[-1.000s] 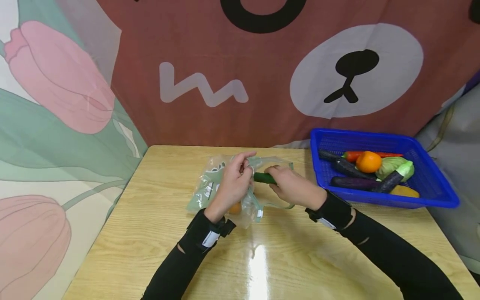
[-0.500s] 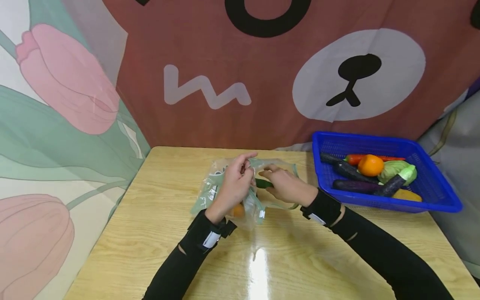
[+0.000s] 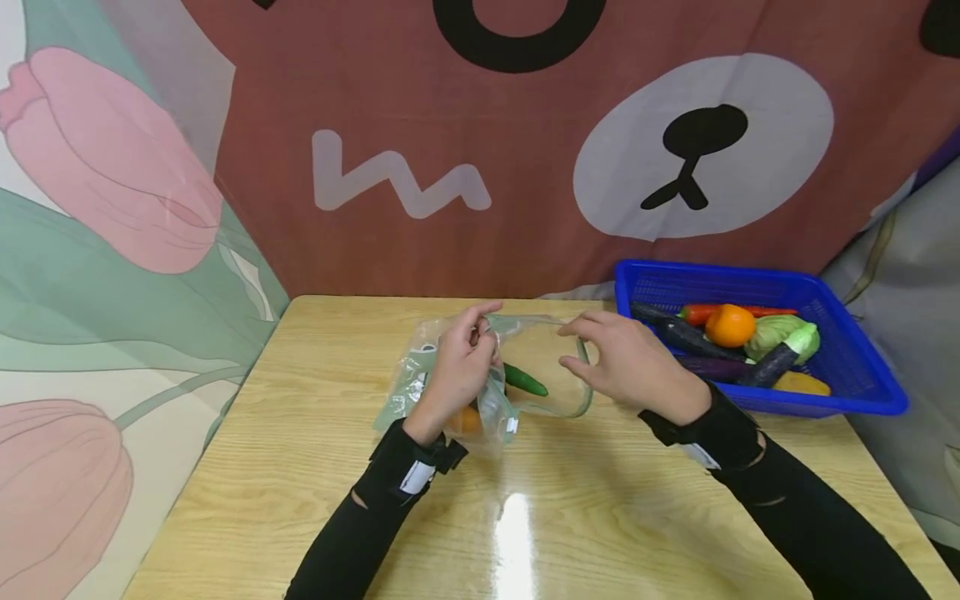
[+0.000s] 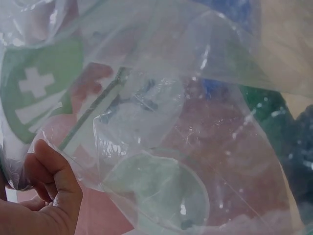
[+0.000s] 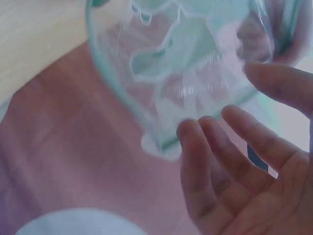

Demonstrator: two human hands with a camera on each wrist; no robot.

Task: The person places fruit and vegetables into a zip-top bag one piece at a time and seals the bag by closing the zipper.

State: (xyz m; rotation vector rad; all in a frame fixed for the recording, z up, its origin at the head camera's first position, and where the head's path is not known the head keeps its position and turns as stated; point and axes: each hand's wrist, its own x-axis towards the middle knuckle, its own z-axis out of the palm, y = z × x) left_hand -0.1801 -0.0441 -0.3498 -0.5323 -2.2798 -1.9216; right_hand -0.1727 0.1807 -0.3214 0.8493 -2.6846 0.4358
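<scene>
A clear zip bag (image 3: pixel 408 387) with green print lies on the table, its mouth spread toward the right. My left hand (image 3: pixel 463 362) pinches the bag's edge near the opening, and the left wrist view shows curled fingers at the thin plastic (image 4: pixel 146 122). A green cucumber (image 3: pixel 527 381) lies partly inside the mouth, its rear end hidden by the folded plastic. Under the plastic shows a round orange item (image 3: pixel 469 419), partly covered. My right hand (image 3: pixel 637 358) is beside the right rim of the bag, fingers spread and holding nothing; the right wrist view shows the fingertips close to the rim.
A blue basket (image 3: pixel 873 392) stands at the back right of the wooden table (image 3: pixel 300 500). It holds an orange (image 3: pixel 730 325), a cabbage (image 3: pixel 772 337), a red carrot or pepper (image 3: pixel 701 314), several dark long vegetables and a yellow item (image 3: pixel 802 383). A printed cloth hangs behind.
My right hand has let go of the cucumber and moved right to the bag's rim. The cucumber now rests in the bag's mouth. My left hand stays on the bag.
</scene>
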